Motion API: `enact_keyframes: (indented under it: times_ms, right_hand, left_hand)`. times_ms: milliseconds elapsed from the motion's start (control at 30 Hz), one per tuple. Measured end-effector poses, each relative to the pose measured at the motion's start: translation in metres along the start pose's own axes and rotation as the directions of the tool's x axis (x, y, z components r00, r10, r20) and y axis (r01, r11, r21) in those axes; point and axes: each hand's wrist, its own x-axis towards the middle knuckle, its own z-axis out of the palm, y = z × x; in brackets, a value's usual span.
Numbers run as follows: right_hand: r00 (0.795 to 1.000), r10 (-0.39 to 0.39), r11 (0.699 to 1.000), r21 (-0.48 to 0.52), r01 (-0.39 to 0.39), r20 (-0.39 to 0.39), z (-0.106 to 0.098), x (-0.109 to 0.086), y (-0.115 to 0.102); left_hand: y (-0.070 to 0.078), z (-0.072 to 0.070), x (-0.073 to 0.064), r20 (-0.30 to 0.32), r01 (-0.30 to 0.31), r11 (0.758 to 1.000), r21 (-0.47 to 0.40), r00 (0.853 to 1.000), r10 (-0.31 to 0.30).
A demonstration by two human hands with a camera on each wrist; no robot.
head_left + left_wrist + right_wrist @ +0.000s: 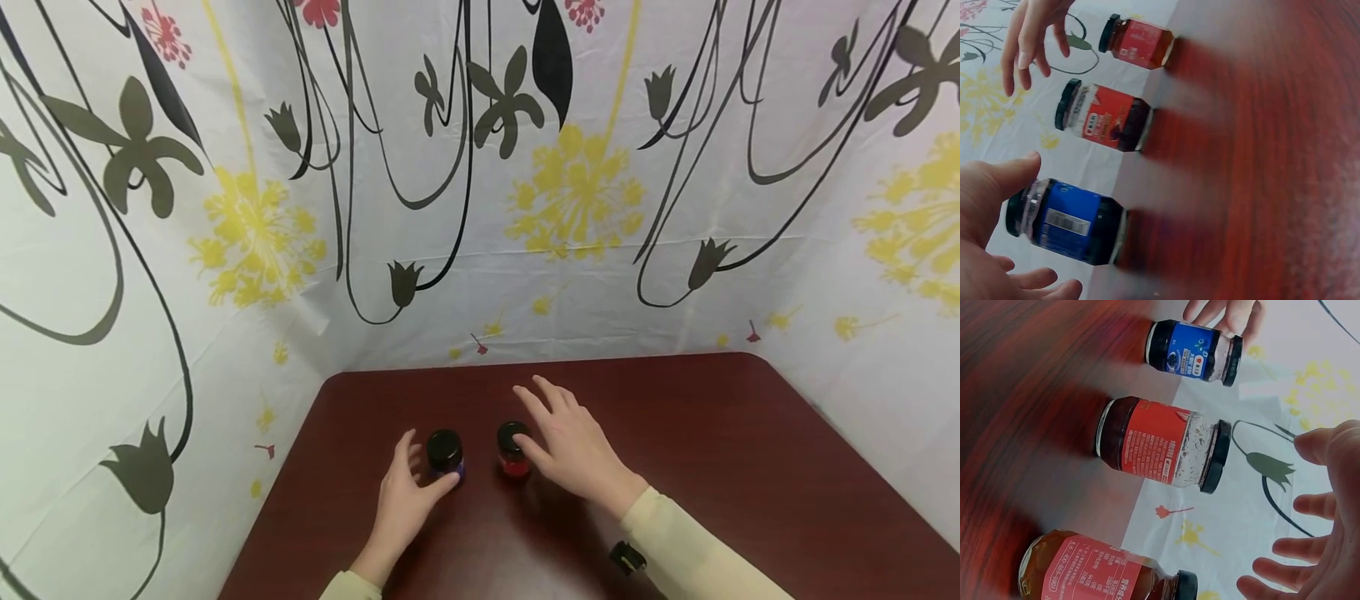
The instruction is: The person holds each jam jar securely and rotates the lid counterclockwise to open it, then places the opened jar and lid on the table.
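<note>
The jar with the blue label point(1072, 222) stands upright on the table, at the left end of a row of three. The jar with the red label point(1154, 442) stands upright in the middle, apart from it. The third jar, with amber content point(1085, 569), stands at the right end; in the head view I do not find it, perhaps the right hand covers it.

The left hand point(408, 496) is around the blue jar, thumb on one side and fingers on the other, spread and not closed; whether the thumb touches the glass, I cannot tell. The right hand point(573, 446) is beside and above the red and amber jars, its fingers apart, holding nothing.

For a good grip, I think each hand should go lower, so that the fingers meet the glass body and not only the black lid point(445, 447). Smooth glass may slip, so an even, gentle pressure seems wise, and the right fingers should avoid pushing the neighbour jar.

Around is the dark red table point(675, 417), and behind it a flowered cloth point(562, 317).
</note>
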Motion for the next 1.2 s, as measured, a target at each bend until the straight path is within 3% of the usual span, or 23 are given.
enact_keyframes:
  times_ms: [467,800,1200]
  right_hand:
    - [0.995,-0.079,0.997,-0.013,0.080,0.066,0.004,0.009,-0.006]
    - [0.990,-0.114,0.993,-0.014,0.115,0.085,0.008,0.013,-0.010]
    - [0.985,-0.156,0.987,-0.029,0.159,0.067,0.006,0.016,-0.009]
  left_hand:
    - [-0.018,0.013,0.011,0.038,-0.038,0.999,0.004,0.999,0.038]
    - [-0.020,0.017,0.011,-0.010,-0.073,0.994,0.081,0.997,0.074]
    - [-0.020,0.018,0.015,-0.036,-0.103,0.988,0.113,0.993,0.108]
